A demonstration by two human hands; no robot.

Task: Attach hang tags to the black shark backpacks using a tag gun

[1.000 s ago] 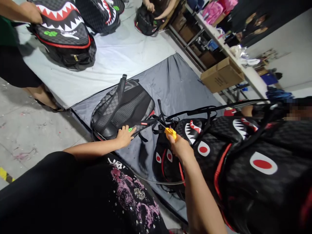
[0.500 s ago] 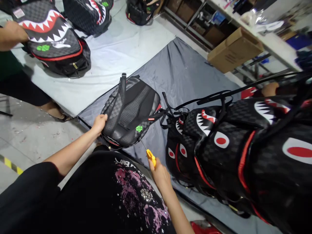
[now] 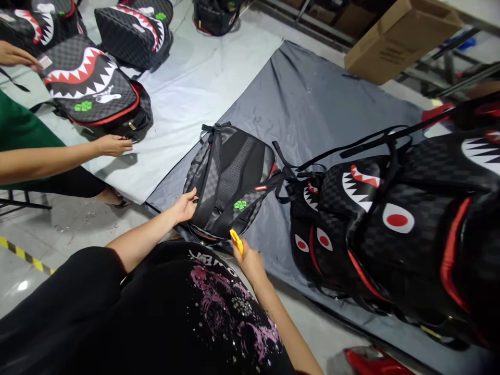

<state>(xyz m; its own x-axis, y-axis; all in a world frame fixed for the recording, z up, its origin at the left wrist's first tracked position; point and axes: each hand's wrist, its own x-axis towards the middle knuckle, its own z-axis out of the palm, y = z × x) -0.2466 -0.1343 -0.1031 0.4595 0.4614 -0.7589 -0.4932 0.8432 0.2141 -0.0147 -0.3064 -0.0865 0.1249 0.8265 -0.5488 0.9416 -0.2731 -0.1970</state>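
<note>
A black and grey checkered backpack [image 3: 238,156] lies back panel up, its straps on top and a green patch low on the right. My left hand [image 3: 184,207] grips its left side edge, the thumb on top and part of the fingers out of sight. My right hand [image 3: 250,261] is closed round a yellow-handled tool [image 3: 236,242], held at the backpack's near end. The tool's tip cannot be made out against the dark fabric.
Several shark-mouth backpacks [image 3: 351,224] stand in a row to the right. Another person's hand [image 3: 115,146] is by a backpack [image 3: 89,78] at the left, on the white cloth [image 3: 203,78]. A cardboard box [image 3: 398,41] stands at the back right. Grey cloth [image 3: 312,94] covers the table.
The view has shifted, so the backpacks sit differently in it. The yellow tool has turned more upright, and its thin metal shaft no longer shows. The other person's second hand has come into view.
</note>
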